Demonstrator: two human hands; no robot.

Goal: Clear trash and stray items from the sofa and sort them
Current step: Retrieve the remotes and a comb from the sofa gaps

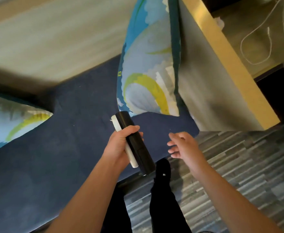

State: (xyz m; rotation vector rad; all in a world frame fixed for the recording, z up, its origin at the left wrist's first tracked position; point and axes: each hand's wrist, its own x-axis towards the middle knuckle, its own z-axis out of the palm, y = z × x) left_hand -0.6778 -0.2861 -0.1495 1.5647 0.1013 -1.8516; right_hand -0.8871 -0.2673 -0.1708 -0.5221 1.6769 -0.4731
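Observation:
My left hand [119, 145] grips two remote controls stacked together over the front of the sofa seat: a long black remote [134, 142] on the right and a white remote [132, 157] under it on the left. My right hand [181, 145] hovers just to the right of them, fingers spread, holding nothing. The dark blue sofa seat [80, 115] lies below both hands. A few tiny pale specks dot the fabric.
A blue, yellow and white patterned cushion [149, 64] leans upright against the sofa's grey armrest [210, 78]. A second matching cushion [12, 121] lies at the left. Behind the armrest, a side surface holds a white cable [255, 41]. My black-clad legs stand on grey patterned floor [238, 165].

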